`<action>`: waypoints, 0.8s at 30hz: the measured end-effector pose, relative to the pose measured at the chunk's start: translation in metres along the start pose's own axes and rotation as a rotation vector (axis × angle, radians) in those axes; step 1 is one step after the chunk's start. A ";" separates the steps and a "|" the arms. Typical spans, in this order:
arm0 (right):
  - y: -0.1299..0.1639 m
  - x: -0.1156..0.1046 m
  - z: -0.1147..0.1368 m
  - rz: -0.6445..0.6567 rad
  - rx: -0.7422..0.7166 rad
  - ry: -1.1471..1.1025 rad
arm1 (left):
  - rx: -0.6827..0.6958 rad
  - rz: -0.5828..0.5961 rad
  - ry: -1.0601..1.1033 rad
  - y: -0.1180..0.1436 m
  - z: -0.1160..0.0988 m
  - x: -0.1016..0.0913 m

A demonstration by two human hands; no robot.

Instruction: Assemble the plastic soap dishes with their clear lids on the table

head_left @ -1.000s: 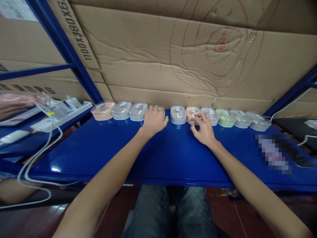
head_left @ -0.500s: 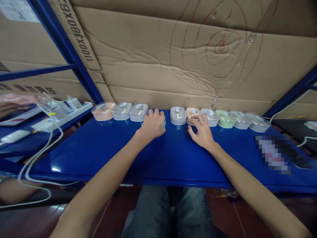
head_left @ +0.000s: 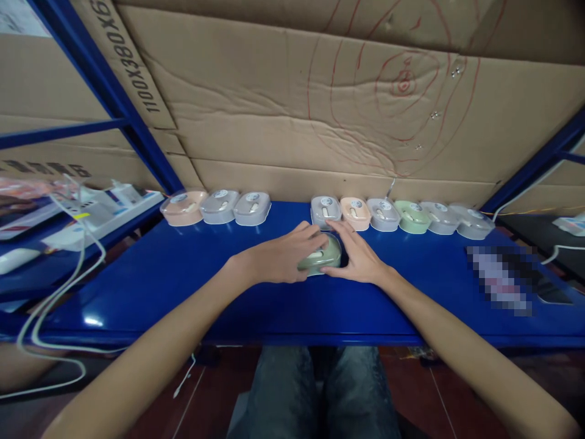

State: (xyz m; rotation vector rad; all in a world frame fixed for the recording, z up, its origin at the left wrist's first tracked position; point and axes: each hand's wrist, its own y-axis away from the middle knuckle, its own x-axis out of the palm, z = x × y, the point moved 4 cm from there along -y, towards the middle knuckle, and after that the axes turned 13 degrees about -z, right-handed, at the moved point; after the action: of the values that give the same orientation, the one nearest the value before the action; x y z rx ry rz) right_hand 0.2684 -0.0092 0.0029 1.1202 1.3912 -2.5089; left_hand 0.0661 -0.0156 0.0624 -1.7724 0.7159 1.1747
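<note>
A green plastic box (head_left: 329, 256) with a clear lid and a pale latch sits between my hands over the blue shelf (head_left: 201, 299). My left hand (head_left: 286, 255) grips it from the left, fingers curled over the lid. From the right, my right hand (head_left: 359, 253) curves around the same box, thumb at its near edge and fingertips at its far edge, with a gap at the palm. Just behind my fingers stands a grey lidded box (head_left: 325, 210), first of the right-hand row.
Along the cardboard wall (head_left: 256, 91) stand more lidded boxes, including a peach one (head_left: 355, 214) and another green one (head_left: 412, 216). Three boxes stand left, ending at a grey one (head_left: 253, 208). A power strip (head_left: 109, 219) and white cables (head_left: 68, 286) lie left; a blurred-out item (head_left: 500, 280) lies right.
My left hand has come right and nearer with the green box, leaving the space beside the left row. My right hand has moved left off the peach box to the green one.
</note>
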 end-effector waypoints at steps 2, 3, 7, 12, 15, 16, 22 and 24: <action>0.000 0.002 -0.001 0.042 0.031 -0.026 | 0.005 -0.028 0.139 -0.004 0.005 0.003; 0.000 0.004 -0.002 0.062 0.049 -0.033 | -0.010 -0.057 0.215 -0.005 0.010 0.004; -0.002 0.005 -0.005 0.080 0.108 -0.050 | -0.131 -0.241 0.398 -0.007 0.029 0.013; -0.004 0.005 -0.007 0.089 0.110 -0.071 | -0.163 -0.294 0.363 -0.001 0.037 0.027; -0.003 0.003 -0.009 0.080 0.108 -0.080 | -0.175 -0.266 0.393 0.004 0.041 0.030; -0.003 0.003 -0.010 0.079 0.103 -0.086 | -0.184 -0.253 0.406 0.005 0.043 0.031; -0.003 0.001 -0.011 0.064 0.070 -0.152 | -0.256 -0.244 0.389 0.007 0.048 0.034; -0.004 0.001 -0.012 0.049 0.076 -0.175 | -0.267 -0.243 0.388 0.006 0.048 0.035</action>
State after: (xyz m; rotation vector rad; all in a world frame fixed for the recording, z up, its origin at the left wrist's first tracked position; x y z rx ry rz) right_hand 0.2734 0.0022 0.0012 0.9079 1.2193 -2.5735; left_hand 0.0545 0.0246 0.0195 -2.2768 0.5580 0.7987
